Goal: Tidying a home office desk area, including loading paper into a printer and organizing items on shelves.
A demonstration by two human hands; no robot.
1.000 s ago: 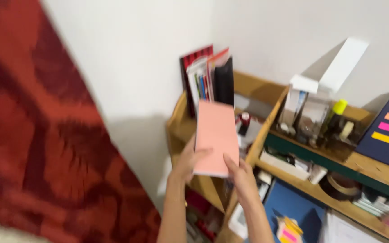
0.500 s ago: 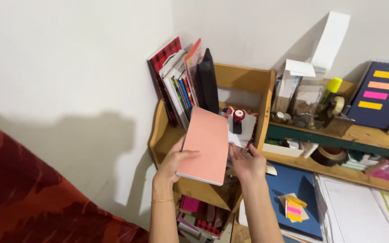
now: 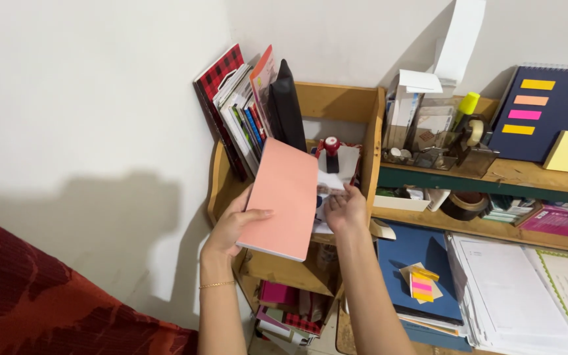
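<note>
My left hand (image 3: 231,223) grips the left edge of a salmon-pink notebook (image 3: 281,197), held tilted in front of a wooden desk shelf (image 3: 336,105). My right hand (image 3: 344,209) is off the notebook, just right of it, fingers curled at small papers (image 3: 330,187) in the shelf's compartment; whether it holds any I cannot tell. Behind the notebook stands a row of upright books (image 3: 244,112), a red plaid one at the left, a black one at the right.
A small red-and-black stamp (image 3: 331,152) sits in the compartment. To the right are a yellow highlighter (image 3: 468,105), a tape dispenser (image 3: 471,135), a tape roll (image 3: 463,205), a navy notebook with coloured tabs (image 3: 547,112), sticky notes (image 3: 422,284) on a blue folder and stacked papers (image 3: 514,296). Red fabric (image 3: 47,296) lies lower left.
The view swung left and down. My right hand let go of the pink notebook's lower edge and moved up to the papers in the shelf. My left hand keeps the notebook.
</note>
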